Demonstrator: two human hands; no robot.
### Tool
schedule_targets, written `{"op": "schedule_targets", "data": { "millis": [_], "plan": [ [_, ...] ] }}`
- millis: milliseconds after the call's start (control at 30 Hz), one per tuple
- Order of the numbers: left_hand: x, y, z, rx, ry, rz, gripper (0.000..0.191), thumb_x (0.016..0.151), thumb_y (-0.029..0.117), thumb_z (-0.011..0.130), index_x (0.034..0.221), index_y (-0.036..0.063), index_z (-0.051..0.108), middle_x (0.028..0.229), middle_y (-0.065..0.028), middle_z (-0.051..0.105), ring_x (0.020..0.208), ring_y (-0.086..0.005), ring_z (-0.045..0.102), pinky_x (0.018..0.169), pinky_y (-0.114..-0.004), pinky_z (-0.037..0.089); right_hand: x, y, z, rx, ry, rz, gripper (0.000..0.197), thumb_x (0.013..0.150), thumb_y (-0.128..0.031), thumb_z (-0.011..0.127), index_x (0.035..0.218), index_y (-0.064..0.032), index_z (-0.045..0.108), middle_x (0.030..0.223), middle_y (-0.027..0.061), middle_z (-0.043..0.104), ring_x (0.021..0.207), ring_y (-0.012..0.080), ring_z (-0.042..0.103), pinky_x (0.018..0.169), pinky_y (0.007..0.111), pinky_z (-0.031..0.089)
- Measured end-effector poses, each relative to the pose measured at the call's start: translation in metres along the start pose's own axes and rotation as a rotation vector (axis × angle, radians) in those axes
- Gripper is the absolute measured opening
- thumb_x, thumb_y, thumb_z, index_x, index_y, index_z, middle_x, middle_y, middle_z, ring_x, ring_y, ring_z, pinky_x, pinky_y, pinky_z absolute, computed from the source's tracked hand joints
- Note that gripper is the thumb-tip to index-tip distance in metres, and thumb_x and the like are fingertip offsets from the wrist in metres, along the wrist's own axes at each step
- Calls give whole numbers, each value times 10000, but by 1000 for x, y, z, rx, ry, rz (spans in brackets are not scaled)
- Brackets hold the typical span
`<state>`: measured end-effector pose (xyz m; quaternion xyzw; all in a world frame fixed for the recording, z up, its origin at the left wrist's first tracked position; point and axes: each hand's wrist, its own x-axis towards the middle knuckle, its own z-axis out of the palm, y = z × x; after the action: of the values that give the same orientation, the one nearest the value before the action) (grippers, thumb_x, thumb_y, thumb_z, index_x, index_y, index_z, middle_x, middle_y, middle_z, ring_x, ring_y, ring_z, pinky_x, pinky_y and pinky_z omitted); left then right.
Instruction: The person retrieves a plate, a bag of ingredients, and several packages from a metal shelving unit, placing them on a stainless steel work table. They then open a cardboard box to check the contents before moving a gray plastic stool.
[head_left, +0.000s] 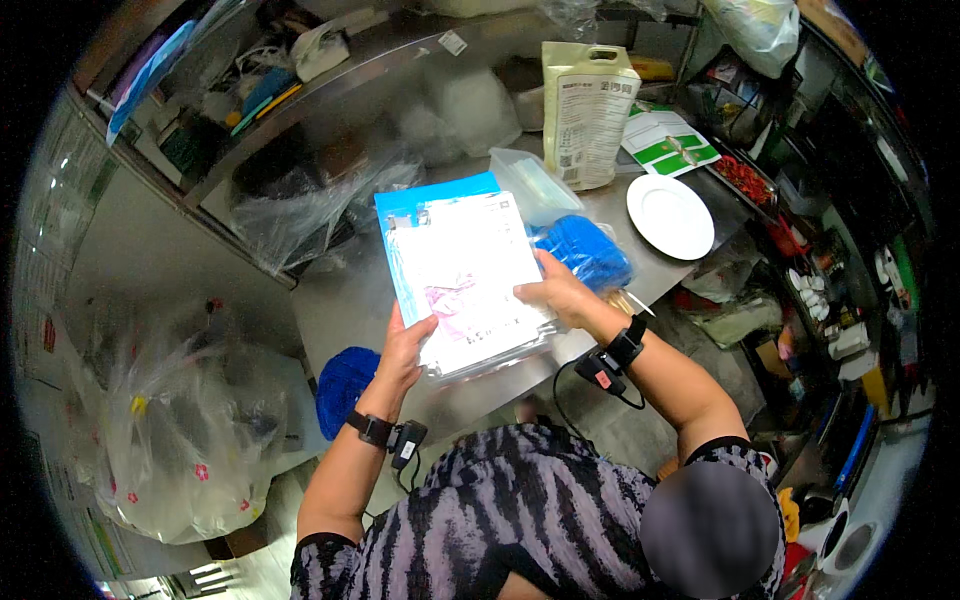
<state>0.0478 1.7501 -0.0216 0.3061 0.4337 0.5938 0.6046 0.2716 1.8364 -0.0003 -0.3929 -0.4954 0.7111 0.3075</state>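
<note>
A stack of flat papers and clear plastic sleeves (480, 262) is held up over the metal table, tilted. Its top sheet is white, with pink print and some writing. Behind the stack, a blue sheet or folder (442, 187) shows along its top and left edges. My left hand (401, 345) grips the lower left edge, thumb on top. The right edge is in my right hand (559, 289), its thumb lying on the white sheet. Just beyond that hand sits a blue bundle in clear plastic (585, 251).
On the metal table (345, 307) stand a large pale bag with a handle (589, 120), a translucent plastic container (536, 184) and a white plate (670, 217). A blue round item (345, 390) lies left. Large plastic bags (195, 450) fill the lower left; cluttered shelves (825, 300) line the right.
</note>
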Motion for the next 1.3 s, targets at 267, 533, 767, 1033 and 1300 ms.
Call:
{"op": "schedule_targets", "data": {
  "millis": [267, 533, 767, 1033, 1300],
  "plan": [
    [45, -5, 57, 39, -44, -59, 479, 738, -96, 454, 1189, 12, 333, 1095, -127, 508, 948, -212, 539, 806, -318, 455, 2, 2, -70, 85, 103, -19, 591, 710, -51, 618, 1204, 28, 302, 1011, 149, 518, 866, 197, 545, 696, 281, 465],
    [107, -8, 86, 44, -28, 14, 484, 755, -54, 482, 1206, 21, 322, 1084, -139, 514, 922, -231, 551, 774, -342, 477, 29, -33, -113, -198, 201, 12, 547, 720, -155, 619, 1183, 12, 380, 906, 109, 553, 725, 174, 556, 551, 294, 464],
    [167, -20, 105, 96, 36, 76, 418, 742, -53, 508, 1113, 0, 324, 1012, -157, 503, 846, -259, 557, 707, -393, 493, 87, -29, -150, -427, 259, -105, 448, 711, -157, 607, 1092, 35, 468, 850, 108, 579, 684, 153, 551, 532, 267, 441],
    [215, -58, 79, 378, 200, 255, 380, 688, -13, 556, 1055, -34, 461, 936, -124, 572, 863, -223, 557, 764, -327, 452, 119, -14, -148, -707, 276, -271, 352, 661, -164, 587, 966, 9, 565, 756, 116, 608, 672, 167, 565, 596, 284, 449],
    [218, -66, 86, 283, -45, 157, 320, 720, 88, 598, 1006, -29, 515, 904, -105, 591, 764, -195, 579, 659, -306, 468, 138, 22, -171, -958, 298, -176, 401, 703, -258, 532, 1012, -5, 569, 941, 224, 581, 881, 343, 562, 781, 363, 437]
  ]
}}
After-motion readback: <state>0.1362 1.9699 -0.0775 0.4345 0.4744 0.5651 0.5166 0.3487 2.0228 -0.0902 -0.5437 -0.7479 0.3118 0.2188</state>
